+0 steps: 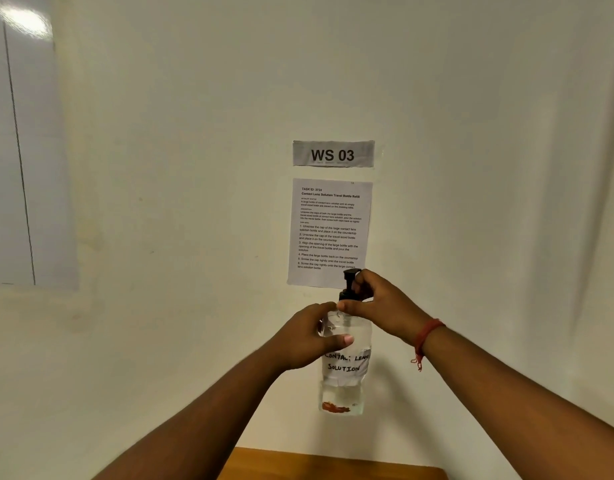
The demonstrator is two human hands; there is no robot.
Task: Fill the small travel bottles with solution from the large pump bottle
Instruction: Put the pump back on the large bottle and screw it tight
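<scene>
- Fingers of the right hand (381, 303) curled round the black pump collar (347, 295) at the neck of the pump bottle (345, 358), thumb and forefinger pinching it just above the clear shoulder.
- Black pump head (351, 276) stood upright above that grip, its spout half hidden behind the right knuckles.
- Left hand (309, 336) wrapped the upper body of the pump bottle from the left side, thumb laid across the front just above the label, remaining fingers out of sight behind the plastic.
- Pump bottle was held upright in the air, well above the wooden tabletop (333, 464) whose edge showed below it.
- White handwritten label (347, 363) on the bottle read "CONTACT LENS SOLUTION"; clear liquid showed through the walls, and an orange-red patch (336, 407) sat near the base.
- Red thread bracelet (426, 336) circled the right wrist, to the right of the bottle, with loose ends hanging down.
- Both bare forearms reached up to the bottle from the lower corners.
- Printed instruction sheet (329, 233) hung on the white wall (194, 168) directly behind and above the pump head, headed "Contact Lens Solution Travel Bottle Refill".
- Grey sign (333, 154) reading "WS 03" was fixed above that sheet.
- Glossy whiteboard panel (21, 150) covered the wall far to the left of the bottle.
</scene>
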